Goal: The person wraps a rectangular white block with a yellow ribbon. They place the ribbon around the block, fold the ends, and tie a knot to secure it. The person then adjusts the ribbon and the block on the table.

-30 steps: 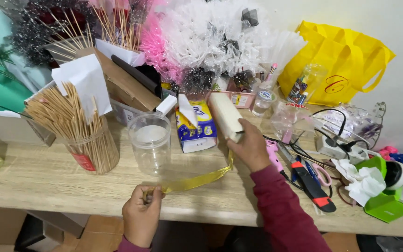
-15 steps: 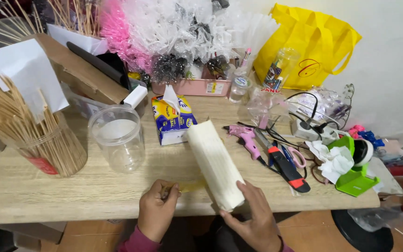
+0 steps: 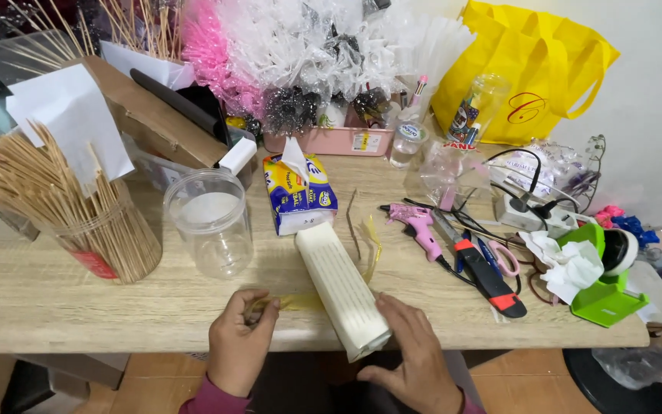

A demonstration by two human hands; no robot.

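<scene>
A long white ribbed block [image 3: 340,285] lies on the wooden table [image 3: 55,307], its near end at the front edge. My right hand [image 3: 414,354] rests against that near end and holds it. My left hand [image 3: 239,342] is at the front edge just left of the block, fingers pinched on a thin yellow strip [image 3: 293,302]. The strip runs under the block and shows again past it, curling by its far right side [image 3: 369,244].
A clear plastic jar [image 3: 210,222] and a jar of wooden skewers [image 3: 78,211] stand to the left. A tissue pack [image 3: 297,193] lies behind the block. On the right are a pink glue gun [image 3: 417,225], cutter [image 3: 484,270], green holder [image 3: 608,285] and yellow bag [image 3: 534,73].
My right hand brought the white block from the back of the table down to the front edge and laid it flat. The left hand kept hold of the yellow strip.
</scene>
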